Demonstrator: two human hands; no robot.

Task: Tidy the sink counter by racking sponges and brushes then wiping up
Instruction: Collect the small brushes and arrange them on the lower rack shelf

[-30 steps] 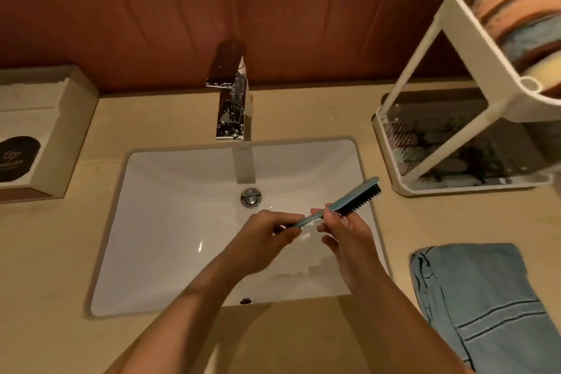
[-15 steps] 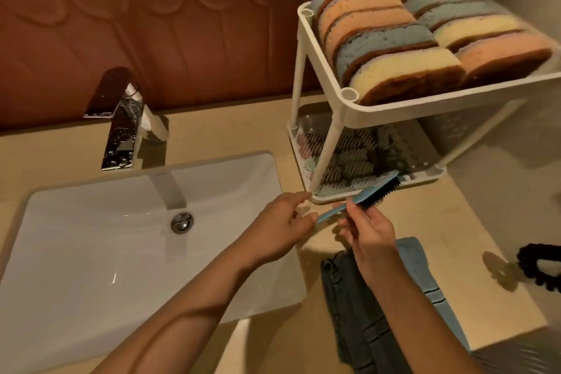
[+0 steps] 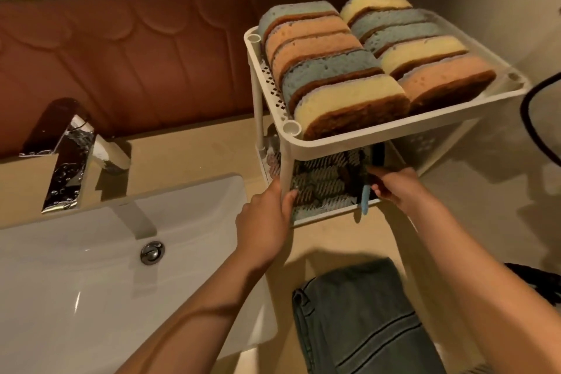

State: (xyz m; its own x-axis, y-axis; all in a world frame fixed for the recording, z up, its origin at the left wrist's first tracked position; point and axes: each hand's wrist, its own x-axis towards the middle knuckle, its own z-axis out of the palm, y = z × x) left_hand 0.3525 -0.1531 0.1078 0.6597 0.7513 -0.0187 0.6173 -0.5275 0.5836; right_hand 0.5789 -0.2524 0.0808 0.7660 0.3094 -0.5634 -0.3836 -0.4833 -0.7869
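Note:
A white two-tier rack (image 3: 358,138) stands on the beige counter, right of the sink. Its top shelf is packed with several blue, orange and yellow sponges (image 3: 343,70). Several brushes (image 3: 318,182) lie in the shadowed bottom tray. My right hand (image 3: 394,185) holds a blue brush (image 3: 365,200) by its handle, the dark bristle end pushed into the bottom tray and the handle tip sticking out over the front rim. My left hand (image 3: 267,218) grips the rack's front left leg.
A white sink (image 3: 91,282) with a chrome faucet (image 3: 69,161) fills the left. A folded blue-grey towel (image 3: 364,319) lies on the counter in front of the rack. A dark curved object (image 3: 537,118) is at the right edge.
My right hand carried the brush from in front of the rack into the bottom tray. My left hand let go of the handle tip and took hold of the rack's leg. The view moved closer.

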